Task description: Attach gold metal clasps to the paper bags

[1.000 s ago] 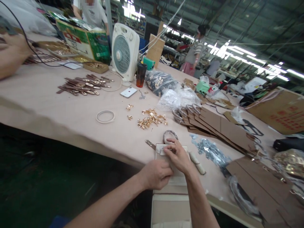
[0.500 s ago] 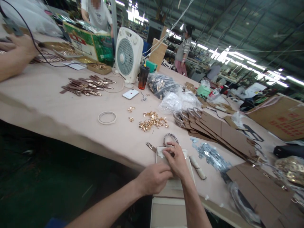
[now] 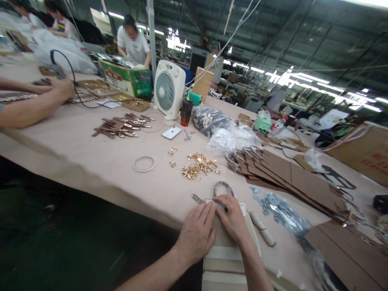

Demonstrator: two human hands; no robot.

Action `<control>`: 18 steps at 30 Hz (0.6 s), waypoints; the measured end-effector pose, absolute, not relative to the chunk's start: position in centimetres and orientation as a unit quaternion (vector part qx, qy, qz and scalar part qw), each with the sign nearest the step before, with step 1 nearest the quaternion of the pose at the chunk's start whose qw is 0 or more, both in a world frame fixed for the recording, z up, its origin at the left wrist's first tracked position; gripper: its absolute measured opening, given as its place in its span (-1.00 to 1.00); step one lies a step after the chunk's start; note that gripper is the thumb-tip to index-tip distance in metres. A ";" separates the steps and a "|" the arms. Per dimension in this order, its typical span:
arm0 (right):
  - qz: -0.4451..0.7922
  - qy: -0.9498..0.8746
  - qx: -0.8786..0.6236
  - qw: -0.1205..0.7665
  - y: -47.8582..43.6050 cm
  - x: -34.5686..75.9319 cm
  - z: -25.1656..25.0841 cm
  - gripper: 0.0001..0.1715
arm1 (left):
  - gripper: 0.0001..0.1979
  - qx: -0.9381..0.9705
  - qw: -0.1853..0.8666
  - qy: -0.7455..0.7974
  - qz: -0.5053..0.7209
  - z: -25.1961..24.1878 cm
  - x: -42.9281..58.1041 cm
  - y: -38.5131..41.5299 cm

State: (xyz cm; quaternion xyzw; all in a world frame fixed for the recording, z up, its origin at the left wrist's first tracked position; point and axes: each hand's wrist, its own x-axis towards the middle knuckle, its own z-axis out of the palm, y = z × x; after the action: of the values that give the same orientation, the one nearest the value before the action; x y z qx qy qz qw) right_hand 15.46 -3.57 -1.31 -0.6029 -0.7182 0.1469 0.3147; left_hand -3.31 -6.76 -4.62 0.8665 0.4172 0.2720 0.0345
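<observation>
Both of my hands lie at the lower centre of the frame, left hand point(image 3: 198, 234) and right hand point(image 3: 233, 220) with fingers pressed together flat on a pale leather panel point(image 3: 226, 252) at the table point(image 3: 91, 149) edge, which I judge light, soft and floppy, best gripped by its edges.

Bright ceiling strip lights point(image 3: 306, 76) glare at upper right — edges bow and smear, the floor below left dim.

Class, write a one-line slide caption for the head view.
Both hands, left hand and right hand, press a cream panel on the table beside gold fittings.
</observation>
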 end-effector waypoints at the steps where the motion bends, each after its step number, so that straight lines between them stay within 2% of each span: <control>1: 0.142 -0.714 -0.607 0.319 -3.5 15.3 -1.4 -0.78 | -0.36 0.867 0.029 0.418 0.269 -4.6 -3.3 -6.8; 11: -0.004 -0.667 -0.654 0.356 -4.1 13.2 -3.1 -0.73 | -0.40 0.868 0.016 0.414 0.273 -4.3 -3.1 -6.5; 18: 0.011 -0.649 -0.672 0.355 -4.6 12.9 -2.2 -0.76 | -0.46 0.872 -0.015 0.395 0.288 -4.4 -2.9 -6.2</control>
State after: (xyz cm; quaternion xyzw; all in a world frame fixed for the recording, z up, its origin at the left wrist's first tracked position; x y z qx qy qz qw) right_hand 12.93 -4.61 -2.21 -0.6724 -0.6493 0.0106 0.3552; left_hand -2.89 -6.22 -4.42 0.8722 0.3954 0.2875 -0.0152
